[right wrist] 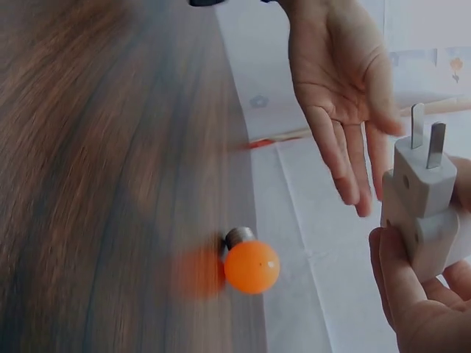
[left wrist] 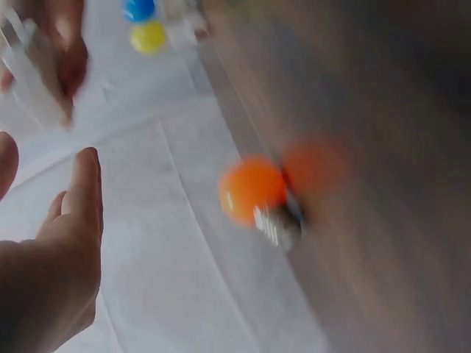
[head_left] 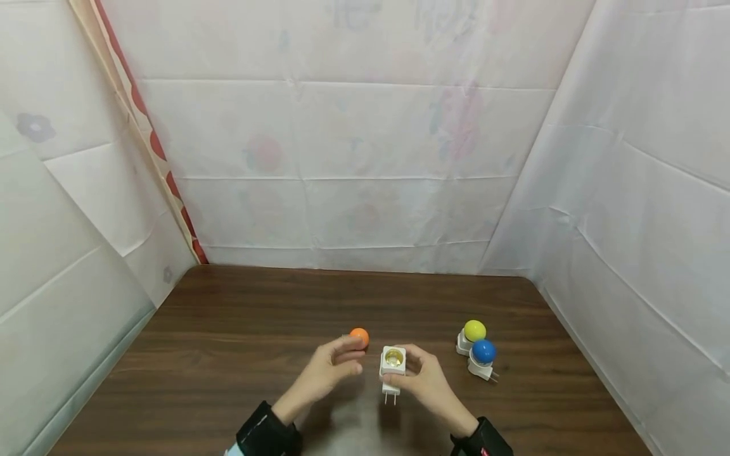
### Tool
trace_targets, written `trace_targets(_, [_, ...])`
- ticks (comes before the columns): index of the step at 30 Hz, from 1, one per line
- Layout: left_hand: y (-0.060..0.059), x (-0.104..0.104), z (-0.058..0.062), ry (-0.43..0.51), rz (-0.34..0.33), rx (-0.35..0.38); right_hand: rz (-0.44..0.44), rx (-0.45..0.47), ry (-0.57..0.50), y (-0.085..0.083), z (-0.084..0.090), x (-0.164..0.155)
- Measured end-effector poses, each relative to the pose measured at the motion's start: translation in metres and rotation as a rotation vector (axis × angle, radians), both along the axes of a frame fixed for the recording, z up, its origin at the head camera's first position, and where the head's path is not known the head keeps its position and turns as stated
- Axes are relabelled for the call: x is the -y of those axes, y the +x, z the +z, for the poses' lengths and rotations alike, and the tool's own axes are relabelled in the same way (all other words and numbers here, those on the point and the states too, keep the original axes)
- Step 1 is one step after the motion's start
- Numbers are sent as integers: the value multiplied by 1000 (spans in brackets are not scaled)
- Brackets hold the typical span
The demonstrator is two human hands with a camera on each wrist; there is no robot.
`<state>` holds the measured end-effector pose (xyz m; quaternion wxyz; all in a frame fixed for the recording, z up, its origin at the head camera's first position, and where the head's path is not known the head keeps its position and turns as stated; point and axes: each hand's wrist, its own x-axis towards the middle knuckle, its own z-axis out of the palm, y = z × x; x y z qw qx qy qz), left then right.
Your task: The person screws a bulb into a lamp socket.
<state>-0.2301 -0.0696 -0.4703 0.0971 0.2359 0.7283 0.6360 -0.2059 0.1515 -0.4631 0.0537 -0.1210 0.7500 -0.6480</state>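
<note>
My right hand grips the white plug socket, prongs down, in the lower middle of the frame. My left hand, fingers apart and empty, is nearer the orange bulb, lying on the table just above it, metal base pointing left.

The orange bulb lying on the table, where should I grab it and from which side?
Pinch the round orange globe of the orange bulb from above, probably with the open left hand beside it. It lies on its side on the table, metal screw base pointing sideways, so the globe is the widest, freest part, and the base stays clear.
</note>
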Motion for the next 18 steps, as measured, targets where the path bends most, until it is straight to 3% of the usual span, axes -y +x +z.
trace_targets(4, [-18,5,9,-350,116,-248,-17,-8,29,-1,0,-2])
trace_targets(7, [-30,4,12,-584,151,-431,0,3,25,-1,0,-3])
trace_targets(12, [-49,0,10,-847,101,-662,51,27,8,-2,-5,-3])
trace_targets(18, [-62,-18,4,-1075,2,-805,56,36,24,-1,-10,-6])
